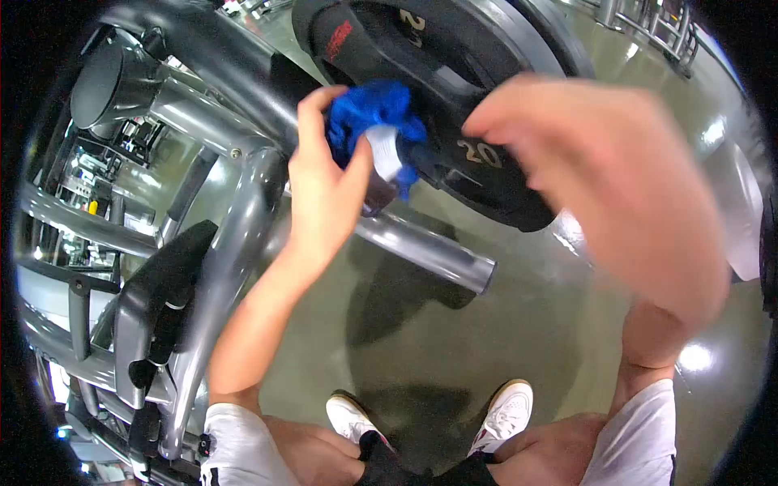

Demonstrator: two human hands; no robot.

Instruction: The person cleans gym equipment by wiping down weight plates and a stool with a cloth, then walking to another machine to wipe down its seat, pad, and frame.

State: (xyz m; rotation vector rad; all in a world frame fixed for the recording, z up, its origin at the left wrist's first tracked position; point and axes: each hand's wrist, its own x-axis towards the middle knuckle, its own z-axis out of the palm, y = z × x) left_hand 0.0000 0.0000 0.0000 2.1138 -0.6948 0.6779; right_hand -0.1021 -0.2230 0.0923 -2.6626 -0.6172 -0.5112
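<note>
A person's left hand (324, 190) grasps a bunched blue cloth (377, 104), thumb on the near side and fingers curled over the far left edge. The cloth sits against a black weight plate (462, 57) marked 20; crumpled, its longer spread slants from upper left to lower right, a narrow end pointing down toward the white shoes (506, 411). The right hand (587, 146), blurred, hovers over the plate's right side, fingers bent; whether they touch it cannot be told

There are two shoes (509, 407) and one cloth (366, 109).
</note>
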